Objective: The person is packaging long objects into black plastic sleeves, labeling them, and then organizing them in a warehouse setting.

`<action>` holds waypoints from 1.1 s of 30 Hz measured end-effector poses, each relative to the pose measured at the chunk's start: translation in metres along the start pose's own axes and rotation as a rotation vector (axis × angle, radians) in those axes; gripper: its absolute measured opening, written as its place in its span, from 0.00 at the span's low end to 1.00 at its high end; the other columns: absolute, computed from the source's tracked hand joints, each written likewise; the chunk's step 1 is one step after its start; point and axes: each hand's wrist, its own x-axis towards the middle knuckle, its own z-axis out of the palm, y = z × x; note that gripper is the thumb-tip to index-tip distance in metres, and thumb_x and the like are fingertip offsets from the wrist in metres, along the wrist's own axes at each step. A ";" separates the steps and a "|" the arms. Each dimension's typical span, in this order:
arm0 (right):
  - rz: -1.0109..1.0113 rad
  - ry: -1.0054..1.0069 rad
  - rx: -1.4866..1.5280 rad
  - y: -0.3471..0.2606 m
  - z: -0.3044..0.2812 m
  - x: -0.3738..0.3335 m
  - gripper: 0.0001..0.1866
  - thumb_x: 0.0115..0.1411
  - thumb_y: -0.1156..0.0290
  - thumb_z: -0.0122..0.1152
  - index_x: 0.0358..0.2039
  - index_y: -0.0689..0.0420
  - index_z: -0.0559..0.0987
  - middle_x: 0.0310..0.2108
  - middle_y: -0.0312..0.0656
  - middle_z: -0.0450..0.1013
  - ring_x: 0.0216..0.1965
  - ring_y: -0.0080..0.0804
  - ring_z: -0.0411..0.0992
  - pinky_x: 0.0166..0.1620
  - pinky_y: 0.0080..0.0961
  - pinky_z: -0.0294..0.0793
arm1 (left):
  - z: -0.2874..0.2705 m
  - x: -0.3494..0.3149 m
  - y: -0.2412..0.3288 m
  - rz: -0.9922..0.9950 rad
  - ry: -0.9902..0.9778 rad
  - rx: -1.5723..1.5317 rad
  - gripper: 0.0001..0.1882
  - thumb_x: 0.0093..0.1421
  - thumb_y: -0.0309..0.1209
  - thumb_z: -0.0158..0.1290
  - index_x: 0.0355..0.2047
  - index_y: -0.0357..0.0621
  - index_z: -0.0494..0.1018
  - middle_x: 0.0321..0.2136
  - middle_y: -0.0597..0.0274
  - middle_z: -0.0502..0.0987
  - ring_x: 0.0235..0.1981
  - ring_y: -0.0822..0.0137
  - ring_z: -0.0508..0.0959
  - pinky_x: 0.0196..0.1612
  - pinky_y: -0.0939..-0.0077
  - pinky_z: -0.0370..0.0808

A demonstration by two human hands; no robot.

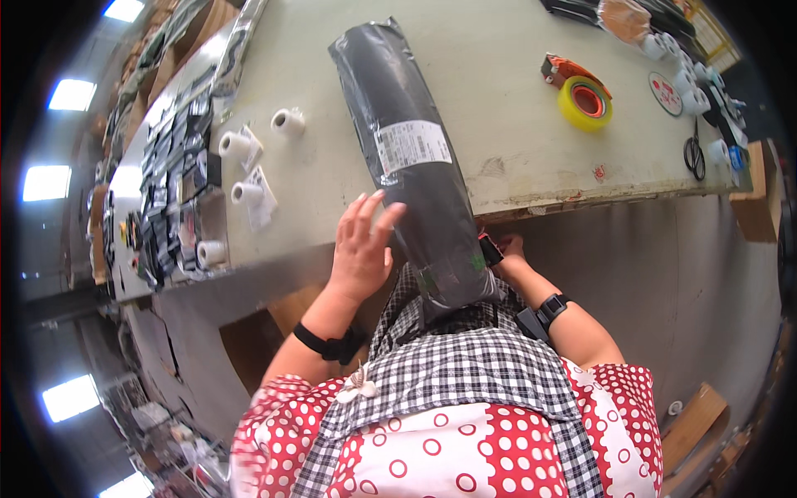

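A long black plastic-wrapped package [398, 95] lies over the table's near edge, its near end against my checked apron. A white printed label [413, 144] is stuck across its middle. My left hand [363, 241] is open at the package's left side, fingers stretched, the fingertips at or just over the wrap; contact is hard to tell. On the other side, my right hand [510, 250] is below the table edge, close against the package's lower right side. A black band with a bit of red shows beside it, and most of its fingers are hidden.
A tape dispenser [581, 79] with yellow tape stands on the table's right. Farther right lie black scissors [694, 156] and several white rolls [691, 91]. More label rolls [288, 123] stand left, beside many small black packets [178, 153]. A cardboard box [757, 192] is at the right edge.
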 end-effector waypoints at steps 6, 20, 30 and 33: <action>0.044 -0.386 1.152 -0.018 0.004 -0.042 0.17 0.62 0.70 0.49 0.51 0.60 0.69 0.46 0.46 0.70 0.48 0.34 0.70 0.48 0.31 0.70 | 0.022 0.078 -0.015 0.741 -0.157 0.004 0.49 0.30 0.34 0.65 0.57 0.66 0.61 0.58 0.57 0.61 0.61 0.54 0.58 0.63 0.53 0.52; -0.396 -0.209 1.060 -0.093 0.095 -0.246 0.32 0.53 0.80 0.59 0.58 0.58 0.59 0.47 0.45 0.71 0.49 0.33 0.70 0.54 0.32 0.67 | 0.041 0.126 0.034 0.747 -0.256 -0.076 0.46 0.24 0.37 0.69 0.50 0.58 0.66 0.47 0.58 0.69 0.54 0.55 0.64 0.59 0.56 0.55; -0.822 0.347 1.103 -0.183 -0.111 -0.167 0.28 0.55 0.54 0.61 0.46 0.65 0.71 0.37 0.45 0.74 0.37 0.29 0.74 0.41 0.27 0.75 | 0.050 0.074 0.011 0.771 -0.091 -0.155 0.51 0.28 0.36 0.69 0.57 0.62 0.61 0.56 0.54 0.60 0.59 0.51 0.57 0.61 0.50 0.50; -0.698 0.317 1.200 -0.172 -0.114 -0.120 0.24 0.55 0.57 0.61 0.43 0.64 0.71 0.34 0.41 0.74 0.35 0.26 0.73 0.40 0.25 0.75 | 0.045 0.077 0.012 0.735 -0.089 -0.158 0.48 0.26 0.37 0.68 0.55 0.62 0.64 0.55 0.57 0.62 0.58 0.52 0.59 0.61 0.51 0.51</action>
